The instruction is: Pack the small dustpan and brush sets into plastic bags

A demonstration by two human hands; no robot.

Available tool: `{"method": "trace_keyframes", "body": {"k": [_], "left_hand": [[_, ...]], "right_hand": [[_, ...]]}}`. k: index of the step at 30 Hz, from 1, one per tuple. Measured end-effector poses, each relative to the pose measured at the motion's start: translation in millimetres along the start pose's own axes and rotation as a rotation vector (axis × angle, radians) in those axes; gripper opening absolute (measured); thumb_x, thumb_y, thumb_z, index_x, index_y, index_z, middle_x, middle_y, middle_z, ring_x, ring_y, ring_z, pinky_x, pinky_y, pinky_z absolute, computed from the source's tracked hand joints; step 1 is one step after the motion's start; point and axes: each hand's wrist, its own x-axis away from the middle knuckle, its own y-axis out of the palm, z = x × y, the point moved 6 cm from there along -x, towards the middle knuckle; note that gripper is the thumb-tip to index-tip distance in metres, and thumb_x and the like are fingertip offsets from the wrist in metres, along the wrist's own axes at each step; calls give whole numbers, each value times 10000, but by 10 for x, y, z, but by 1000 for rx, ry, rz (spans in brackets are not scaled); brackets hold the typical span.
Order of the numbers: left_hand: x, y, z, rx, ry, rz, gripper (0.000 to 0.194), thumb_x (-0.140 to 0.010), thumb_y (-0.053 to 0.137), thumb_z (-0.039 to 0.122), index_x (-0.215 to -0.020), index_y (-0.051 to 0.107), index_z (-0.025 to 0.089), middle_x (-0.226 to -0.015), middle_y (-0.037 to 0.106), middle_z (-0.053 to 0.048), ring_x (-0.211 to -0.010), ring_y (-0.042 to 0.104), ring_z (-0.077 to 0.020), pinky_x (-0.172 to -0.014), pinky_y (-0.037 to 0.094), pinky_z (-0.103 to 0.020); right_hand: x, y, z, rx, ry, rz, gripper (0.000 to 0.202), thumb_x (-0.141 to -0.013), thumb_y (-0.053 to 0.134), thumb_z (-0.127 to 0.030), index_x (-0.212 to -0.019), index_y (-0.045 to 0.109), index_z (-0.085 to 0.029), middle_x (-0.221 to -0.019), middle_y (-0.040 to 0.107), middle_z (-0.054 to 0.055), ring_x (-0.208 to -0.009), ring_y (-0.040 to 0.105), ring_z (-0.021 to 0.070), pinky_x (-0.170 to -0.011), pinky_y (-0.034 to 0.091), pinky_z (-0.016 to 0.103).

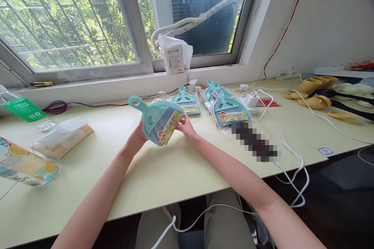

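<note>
A teal dustpan and brush set (157,118) with a printed label is held tilted above the table, its looped handle toward the upper left. My left hand (138,138) grips its lower left edge, fingers partly hidden behind it. At its right edge, my right hand (186,126) pinches the label corner. Behind it, one more teal set (187,101) in clear wrap lies near the wall. Several overlapping wrapped teal sets (229,111) rest to the right of my right hand.
Two bottles (25,109) and a tissue pack (66,138) are at the left. White cables (295,159) hang over the front edge at the right, near a pixelated dark object (254,142). Beige cups (311,85) and black-handled items stand far right. A paper pack (174,58) sits on the sill.
</note>
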Motion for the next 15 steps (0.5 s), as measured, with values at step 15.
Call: {"method": "trace_keyframes", "body": {"k": [15], "left_hand": [[-202, -661, 166, -55, 241, 381, 291, -865, 519, 448, -990, 604, 201, -1006, 674, -72, -904, 641, -181, -729, 502, -278]], "right_hand": [[97, 105, -75, 96, 79, -57, 499, -549, 853, -251, -973, 593, -213, -750, 704, -3, -712, 689, 180, -670, 615, 391]]}}
